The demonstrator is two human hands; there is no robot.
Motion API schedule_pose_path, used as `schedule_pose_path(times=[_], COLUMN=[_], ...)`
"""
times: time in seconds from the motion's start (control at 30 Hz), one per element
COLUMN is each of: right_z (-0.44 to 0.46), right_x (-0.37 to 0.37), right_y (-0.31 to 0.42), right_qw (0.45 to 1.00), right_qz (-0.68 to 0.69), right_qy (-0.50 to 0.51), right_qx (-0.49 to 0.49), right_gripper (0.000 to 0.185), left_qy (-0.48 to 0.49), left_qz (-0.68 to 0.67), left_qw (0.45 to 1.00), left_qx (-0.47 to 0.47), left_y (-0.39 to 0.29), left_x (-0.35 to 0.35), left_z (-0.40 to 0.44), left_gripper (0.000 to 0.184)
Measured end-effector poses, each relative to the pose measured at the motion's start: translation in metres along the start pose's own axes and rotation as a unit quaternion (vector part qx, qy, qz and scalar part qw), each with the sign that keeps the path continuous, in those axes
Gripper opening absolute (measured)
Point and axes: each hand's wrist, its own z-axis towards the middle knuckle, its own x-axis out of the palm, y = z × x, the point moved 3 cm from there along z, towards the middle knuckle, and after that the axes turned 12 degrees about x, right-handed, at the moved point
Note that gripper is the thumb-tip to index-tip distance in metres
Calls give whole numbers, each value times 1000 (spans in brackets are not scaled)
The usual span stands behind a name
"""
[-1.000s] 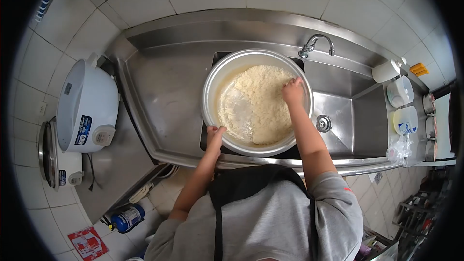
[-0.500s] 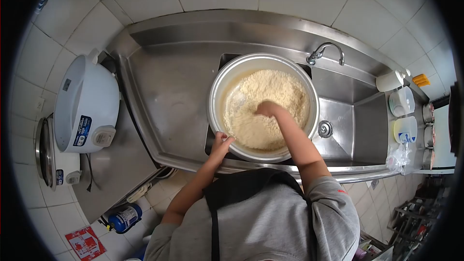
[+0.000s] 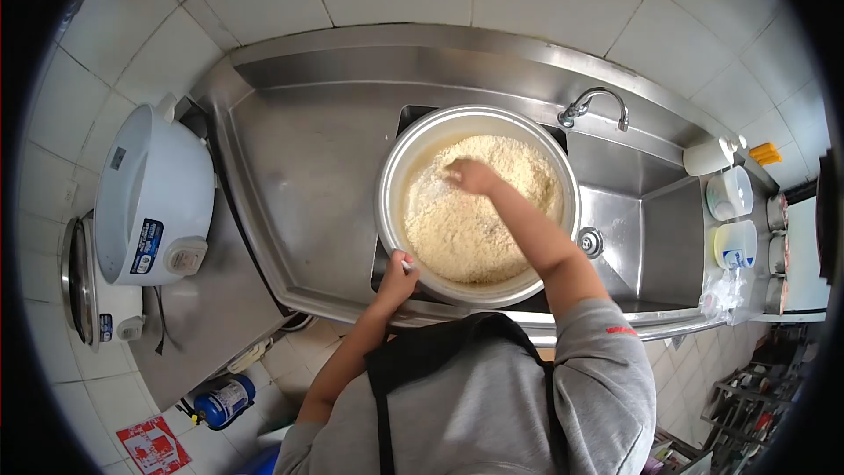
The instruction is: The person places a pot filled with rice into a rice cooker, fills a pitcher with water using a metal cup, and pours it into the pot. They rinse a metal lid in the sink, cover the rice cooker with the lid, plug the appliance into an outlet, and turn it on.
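A large round metal pot (image 3: 392, 202) stands over the left part of the sink basin. Pale, wet-looking grains (image 3: 475, 237) fill its bottom, with some cloudy liquid at the upper left. My left hand (image 3: 398, 279) is closed on the pot's lower-left rim. Inside the pot, my right hand (image 3: 470, 176) is at the upper left of the grains, its fingers curled and pointing left. Whether grains are held in those fingers is hidden.
A curved faucet (image 3: 598, 104) rises behind the sink basin (image 3: 615, 220). White and clear containers (image 3: 730, 193) line the right ledge. On the left counter are a large rice cooker (image 3: 158, 198) and a smaller one. A blue cylinder (image 3: 224, 402) sits below.
My right hand has gone from the pot's right side through the middle to the upper left, and the grains have spread leftward. My left hand stays at the rim.
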Motion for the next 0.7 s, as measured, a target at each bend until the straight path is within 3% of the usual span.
schedule_pose_path(times=[0.13, 0.2, 0.27, 0.33, 0.4, 0.47, 0.53, 0.6, 0.63, 0.67, 0.7], right_z=[16, -13, -35, -51, -65, -92, -96, -101, -98, -90, -85], right_x=[-29, -31, -11, 23, 48, 51, 70, 47, 33, 14, -16], right_y=[-123, -152, -162, -178, -179, -136, -105, -45, -24, -6, 13], right_qw=[980, 984, 982, 939, 871, 773, 796, 859, 922, 952, 957], right_qz=[-192, -176, -30, 113, 245, 444, 425, 306, 157, 3, -62], right_qy=[-56, -31, -19, 9, 54, 71, 149, 253, 272, 282, 272], right_qx=[-7, 16, 187, 325, 423, 448, 405, 324, 226, 120, 73], right_gripper=[44, 48, 53, 57, 60, 62, 61, 55, 56, 58, 53], left_qy=[19, 23, 16, 14, 12, 27, 22, -3, 1, 4, 9], left_qz=[0, -12, -21, -11, 12, 40, 64, 89, 62, 34, 8], left_qw=[999, 998, 998, 999, 1000, 998, 998, 995, 997, 999, 999], left_qx=[-28, -57, -50, -40, -25, -30, -4, 43, 42, 41, 39], left_y=[-16, -10, -17, -16, -8, 1, 1, -5, -4, -4, -4], left_x=[1, -1, -1, 0, 3, 5, 7, 7, 7, 7, 5], left_z=[-7, -9, -10, -11, -7, -3, 0, -2, -3, -2, -2], left_gripper=[26, 25, 25, 26, 26, 27, 27, 28, 28, 28, 28])
